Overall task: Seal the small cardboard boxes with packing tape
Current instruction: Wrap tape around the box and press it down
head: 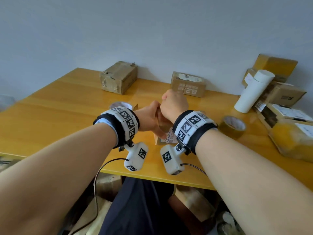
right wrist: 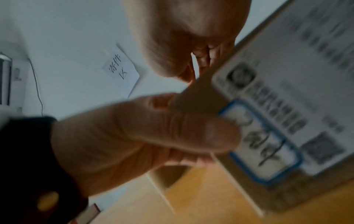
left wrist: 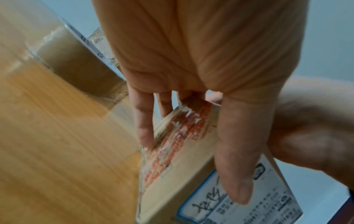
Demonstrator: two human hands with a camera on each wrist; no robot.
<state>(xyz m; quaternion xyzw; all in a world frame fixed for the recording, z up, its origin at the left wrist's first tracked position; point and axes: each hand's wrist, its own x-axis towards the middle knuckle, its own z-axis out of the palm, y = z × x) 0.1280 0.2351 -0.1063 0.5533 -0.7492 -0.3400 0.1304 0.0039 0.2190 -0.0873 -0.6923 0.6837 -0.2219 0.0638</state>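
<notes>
From the head view we see our left hand [head: 149, 117] and right hand [head: 174, 106] meet over a small brown cardboard box with a white label [head: 165, 139] on the yellow wooden table [head: 59, 116], rolls of brown packing tape [head: 232, 127] nearby.

The left wrist view shows thumb and fingers [left wrist: 143, 121] clamping the box [left wrist: 178, 174].

In the right wrist view, our right hand's [right wrist: 182, 37] grasp is unclear.

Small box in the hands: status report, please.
Left hand grips small box, thumb on its label. Right hand on the box too, grip unclear. Tape roll lies untouched on table.
</notes>
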